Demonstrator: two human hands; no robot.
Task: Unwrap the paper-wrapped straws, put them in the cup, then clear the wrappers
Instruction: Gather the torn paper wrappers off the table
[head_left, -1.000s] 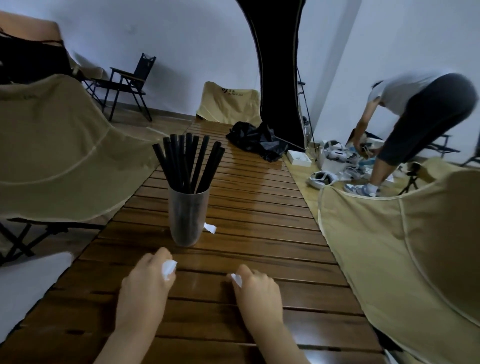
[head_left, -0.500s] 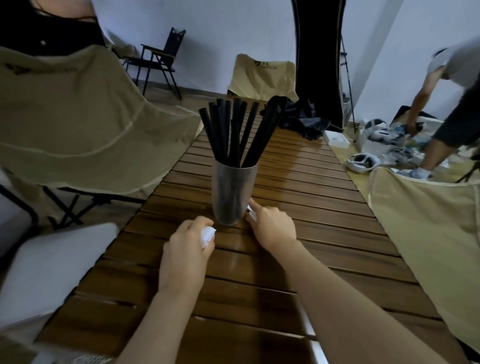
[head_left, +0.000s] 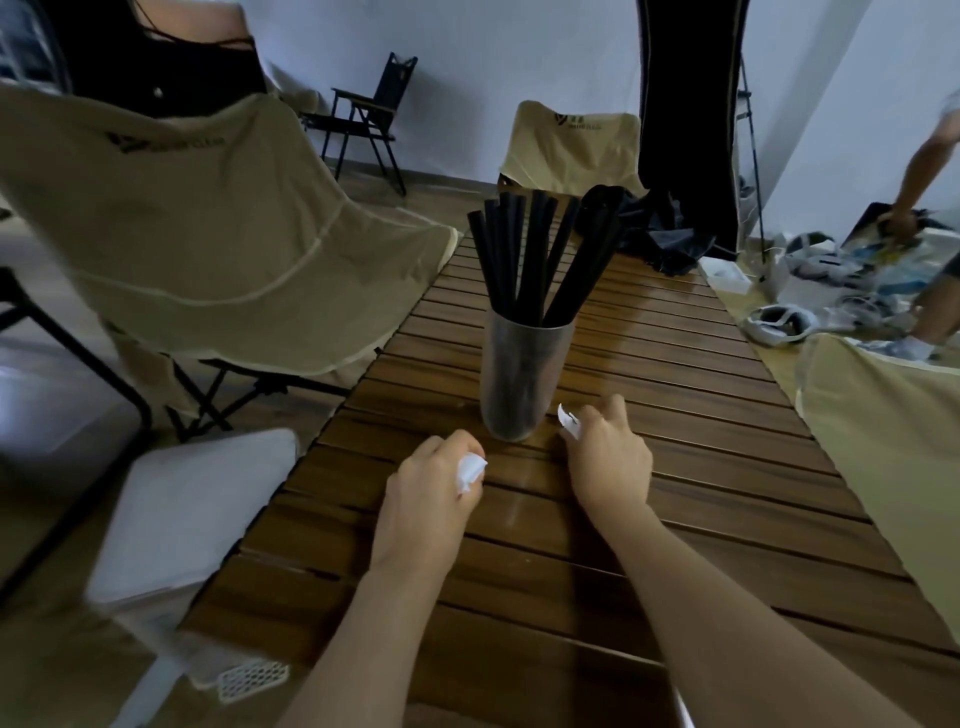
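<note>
The right hand (head_left: 608, 457) had reached beside the cup (head_left: 522, 382) and pinched up the last scrap (head_left: 567, 422). The left hand (head_left: 431, 493) gripped a crumpled wrapper (head_left: 470, 470). Only disposal seemed left.

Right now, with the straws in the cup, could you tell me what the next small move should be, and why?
Probably lift the right hand with the wrapper scrap it pinches beside the cup and carry it off the table. The black straws already stand in the cup, and the left hand grips a crumpled wrapper.

blk straws (head_left: 535, 254), wht wrappers (head_left: 469, 470), brown slatted table (head_left: 701, 426)
</note>
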